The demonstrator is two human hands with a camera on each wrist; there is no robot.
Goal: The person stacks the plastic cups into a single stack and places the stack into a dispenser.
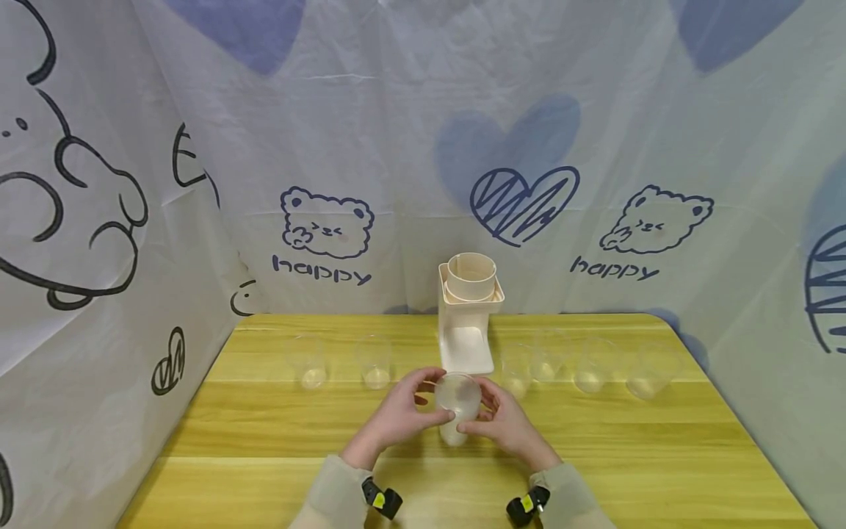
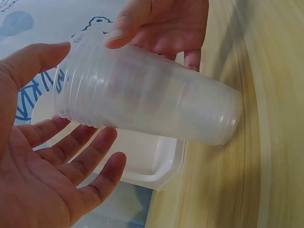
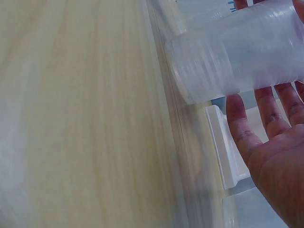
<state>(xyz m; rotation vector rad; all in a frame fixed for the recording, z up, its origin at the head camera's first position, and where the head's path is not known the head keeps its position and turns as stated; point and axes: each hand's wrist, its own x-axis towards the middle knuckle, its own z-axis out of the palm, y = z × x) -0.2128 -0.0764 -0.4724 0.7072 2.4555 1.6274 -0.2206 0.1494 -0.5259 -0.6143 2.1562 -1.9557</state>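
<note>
A nested stack of clear plastic cups (image 1: pixel 458 397) is held between both hands near the middle of the table, its rims uppermost. My left hand (image 1: pixel 406 419) holds it from the left, with thumb and fingers spread around the rim end. From the opposite side my right hand (image 1: pixel 507 426) grips the same stack. The left wrist view shows the stacked rims of the cups (image 2: pixel 152 95) between the left thumb and fingertips. In the right wrist view, right fingertips touch the side of the stack (image 3: pixel 242 52). Just behind the hands stands a cream cup dispenser (image 1: pixel 465 349) with a round tube on top.
Two clear cups, an outer one (image 1: pixel 312 367) and an inner one (image 1: pixel 377 367), stand left of the dispenser. Several more, including one cup (image 1: pixel 590 373), stand to its right. A printed cloth (image 1: pixel 396 147) hangs behind the wooden table (image 1: pixel 264 433).
</note>
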